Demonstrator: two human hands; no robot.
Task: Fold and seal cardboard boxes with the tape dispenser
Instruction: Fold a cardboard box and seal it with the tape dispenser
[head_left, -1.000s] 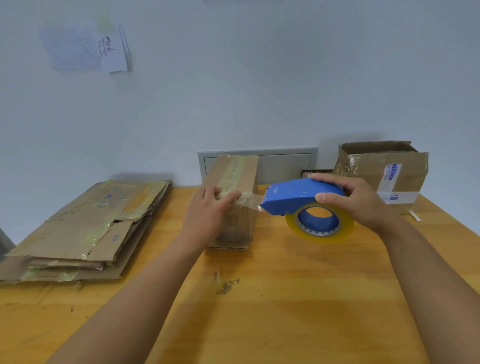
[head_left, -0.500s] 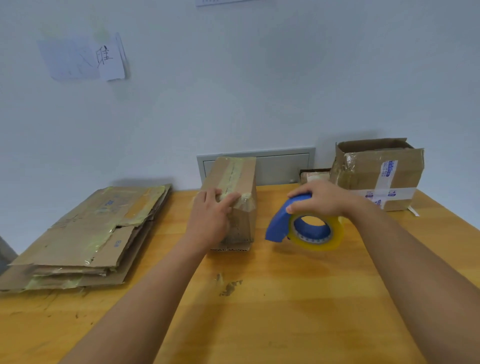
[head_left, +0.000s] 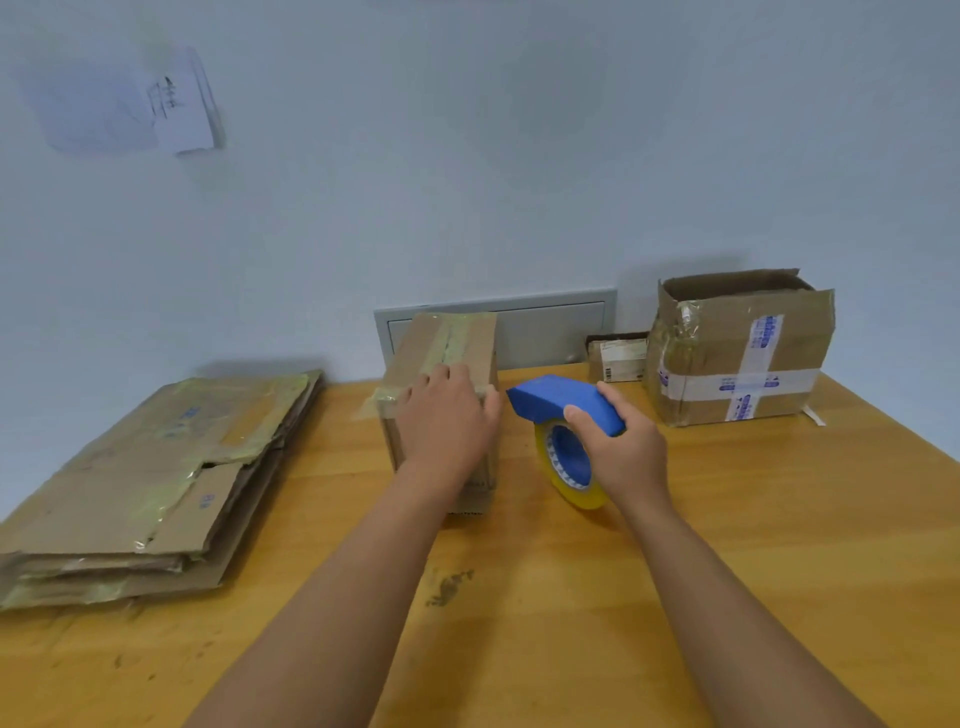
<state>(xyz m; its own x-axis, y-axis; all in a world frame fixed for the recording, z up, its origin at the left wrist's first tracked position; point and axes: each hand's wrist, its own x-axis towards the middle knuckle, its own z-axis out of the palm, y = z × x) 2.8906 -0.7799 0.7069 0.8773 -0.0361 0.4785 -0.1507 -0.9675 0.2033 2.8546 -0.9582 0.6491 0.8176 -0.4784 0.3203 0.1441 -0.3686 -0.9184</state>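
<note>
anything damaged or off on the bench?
The large brown cardboard box at the back right has a torn, ragged open top rim and wrinkled tape. A dark stain marks the wooden table.

I face a plain pale blue-grey wall (head_left: 519, 156), evenly lit. A sheet of paper (head_left: 171, 104) hangs on it at upper left (its dark marks are too blurred to read). Low on the wall, right at table level, sits a grey metal panel (head_left: 550, 327). My wooden table (head_left: 727, 519) is orange-yellow, with a dark stain (head_left: 449, 587) near its middle
</note>
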